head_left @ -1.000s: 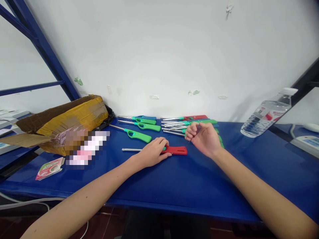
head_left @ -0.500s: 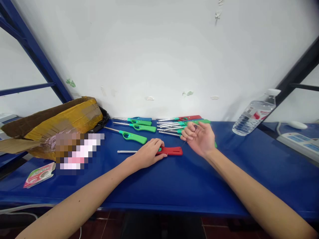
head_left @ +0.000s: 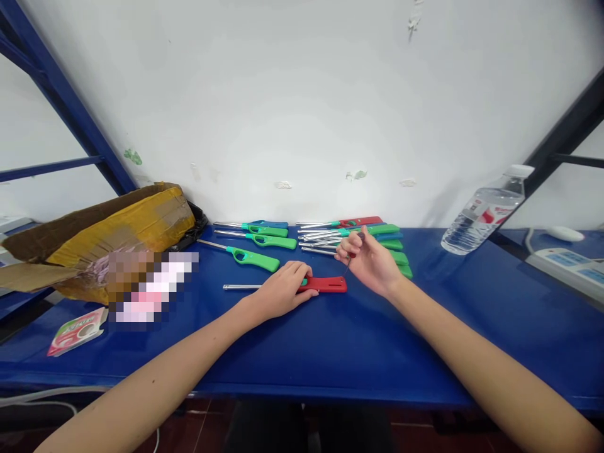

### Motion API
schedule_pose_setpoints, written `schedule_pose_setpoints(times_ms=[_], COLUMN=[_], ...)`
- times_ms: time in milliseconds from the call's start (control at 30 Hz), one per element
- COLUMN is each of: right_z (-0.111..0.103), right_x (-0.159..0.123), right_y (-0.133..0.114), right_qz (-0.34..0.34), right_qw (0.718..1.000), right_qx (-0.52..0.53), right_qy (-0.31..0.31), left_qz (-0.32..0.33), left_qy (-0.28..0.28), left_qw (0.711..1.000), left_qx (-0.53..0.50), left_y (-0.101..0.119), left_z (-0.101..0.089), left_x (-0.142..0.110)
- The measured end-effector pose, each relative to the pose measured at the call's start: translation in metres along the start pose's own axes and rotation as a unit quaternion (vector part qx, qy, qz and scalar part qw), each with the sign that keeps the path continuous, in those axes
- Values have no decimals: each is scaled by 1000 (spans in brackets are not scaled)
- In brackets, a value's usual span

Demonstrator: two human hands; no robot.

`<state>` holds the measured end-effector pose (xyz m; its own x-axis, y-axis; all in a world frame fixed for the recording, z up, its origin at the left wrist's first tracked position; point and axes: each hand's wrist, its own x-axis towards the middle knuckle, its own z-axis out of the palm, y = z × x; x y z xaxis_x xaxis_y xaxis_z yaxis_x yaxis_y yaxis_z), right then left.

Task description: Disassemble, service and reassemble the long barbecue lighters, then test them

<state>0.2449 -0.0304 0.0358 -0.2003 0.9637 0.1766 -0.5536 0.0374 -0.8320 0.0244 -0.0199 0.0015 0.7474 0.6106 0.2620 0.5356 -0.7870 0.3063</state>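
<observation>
Flat on the blue table lies a red long-nosed gas lighter [head_left: 333, 285], its metal tube pointing left. My left hand [head_left: 283, 290] is closed over its trigger part and holds it down. In my right hand [head_left: 370, 261] is a small screwdriver [head_left: 352, 256] with a dark and red handle, partly hidden by the fingers. Its thin shaft slants down to the end of the red handle; the tip is at or very near the surface. Behind my left hand lie green lighters [head_left: 255, 260]. A pile of lighters [head_left: 384, 229], mostly green, lies behind my right hand.
An open cardboard box [head_left: 127, 233] with yellow tape stands at the left, a torn card [head_left: 78, 331] in front of it. A water bottle [head_left: 488, 211] stands at the back right, near a power strip [head_left: 573, 267]. A white wall [head_left: 302, 94] closes off the back.
My right hand has moved slightly left and turned, bringing the screwdriver to a steeper angle at the end of the lighter. My left hand keeps its hold.
</observation>
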Motion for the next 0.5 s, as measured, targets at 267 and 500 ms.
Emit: schedule_pose_setpoints(times_ms=[267, 500], right_z=[-10, -7], right_x=[0, 1], right_y=[-6, -1], right_qz=[-33, -45], right_qw=[999, 998], right_qx=[2, -17], right_qy=[-5, 32], left_qz=[-3, -6], left_qy=[-7, -16], left_qw=[1000, 1000], left_qx=[3, 9], left_y=[1, 2], left_z=[-2, -2], left_x=[0, 0])
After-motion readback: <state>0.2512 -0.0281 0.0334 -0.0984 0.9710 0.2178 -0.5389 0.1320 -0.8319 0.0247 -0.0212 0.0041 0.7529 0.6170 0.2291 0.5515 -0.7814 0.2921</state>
